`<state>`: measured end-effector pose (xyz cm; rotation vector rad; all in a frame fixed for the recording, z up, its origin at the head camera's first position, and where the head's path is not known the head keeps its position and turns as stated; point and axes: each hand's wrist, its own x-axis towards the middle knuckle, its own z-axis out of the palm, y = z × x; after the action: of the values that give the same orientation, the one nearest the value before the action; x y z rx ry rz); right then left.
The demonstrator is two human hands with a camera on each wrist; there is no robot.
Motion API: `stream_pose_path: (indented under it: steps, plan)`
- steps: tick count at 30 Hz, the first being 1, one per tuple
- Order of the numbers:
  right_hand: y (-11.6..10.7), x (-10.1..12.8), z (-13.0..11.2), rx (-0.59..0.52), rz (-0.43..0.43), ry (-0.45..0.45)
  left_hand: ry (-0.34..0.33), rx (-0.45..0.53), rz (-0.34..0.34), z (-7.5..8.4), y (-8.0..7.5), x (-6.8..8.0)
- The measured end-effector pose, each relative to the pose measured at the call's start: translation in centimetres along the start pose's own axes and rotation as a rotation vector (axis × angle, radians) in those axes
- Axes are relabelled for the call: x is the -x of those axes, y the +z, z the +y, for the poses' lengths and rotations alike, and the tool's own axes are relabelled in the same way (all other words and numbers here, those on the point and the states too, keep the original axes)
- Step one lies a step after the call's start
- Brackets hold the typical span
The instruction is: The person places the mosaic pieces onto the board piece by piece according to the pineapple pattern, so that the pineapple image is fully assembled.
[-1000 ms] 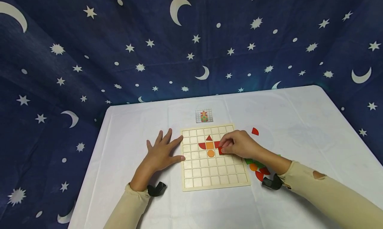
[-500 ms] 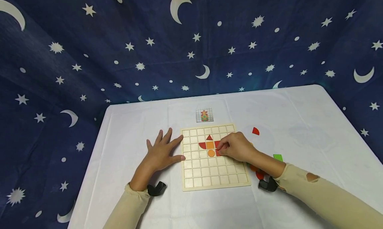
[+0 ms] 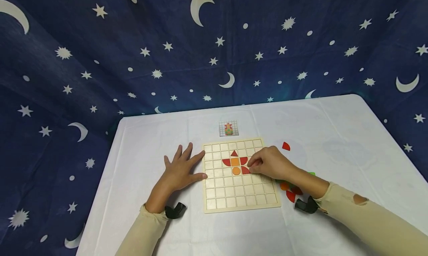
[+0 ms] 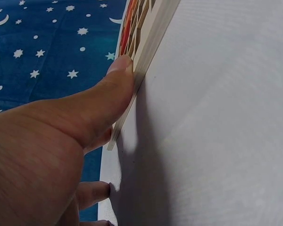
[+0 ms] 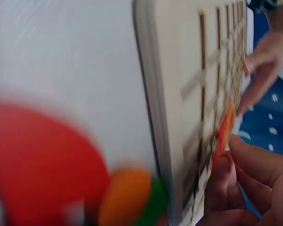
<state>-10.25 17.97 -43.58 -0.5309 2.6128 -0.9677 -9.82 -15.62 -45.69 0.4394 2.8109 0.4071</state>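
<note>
A red quarter-circle piece [image 3: 245, 170] lies on the pale gridded board [image 3: 230, 203], beside an orange circle [image 3: 236, 171]. My right hand [image 3: 270, 161] bends over the board, its thumb and fingertips pinched at this piece's right edge. In the right wrist view, the thumb and a finger meet at the near end of the red strip [image 5: 220, 141]. Also on the grid are a red triangle [image 3: 234, 153], an orange square [image 3: 235, 162] and two more red quarter-circles. My left hand [image 3: 180, 172] is spread out flat, thumb and index finger touching the board's left edge.
A small pattern card [image 3: 229, 129] lies behind the board. Right of the board are a single red quarter-circle [image 3: 286, 146] and a pile of red, orange [image 3: 284, 185] and green pieces, partly hidden under the right forearm. White cloth [image 3: 147, 137] covers the table before a starry curtain [image 3: 187, 55].
My right hand brought the red quarter-circle piece leftward into the cell beside the orange circle, then its fingertips slid right to the piece's edge. My left hand has stayed in place.
</note>
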Motion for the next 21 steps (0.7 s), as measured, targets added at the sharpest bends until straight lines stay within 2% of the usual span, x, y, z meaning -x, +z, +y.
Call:
stream_pose_path:
  steps: [5, 9, 11, 16, 21]
  plan:
    - [-3.6, 0.9, 1.8, 0.052, 0.06, 0.075, -0.006, -0.007, -0.006, 0.1, 0.0, -0.1]
    - [-6.6, 1.3, 4.4, 0.14, 0.137, 0.114, -0.013, -0.01, -0.011, 0.1, -0.1, -0.1]
    - [-7.7, 1.3, 5.7, 0.177, 0.138, 0.135, -0.012, -0.01, -0.01, 0.1, -0.2, -0.1]
    - [-8.5, 1.2, 8.2, 0.228, 0.09, 0.16, -0.009, -0.008, -0.006, 0.1, 0.0, 0.0]
    - [-7.9, 1.0, 9.1, 0.229, 0.111, 0.13, -0.007, -0.008, -0.004, 0.0, 0.0, 0.0]
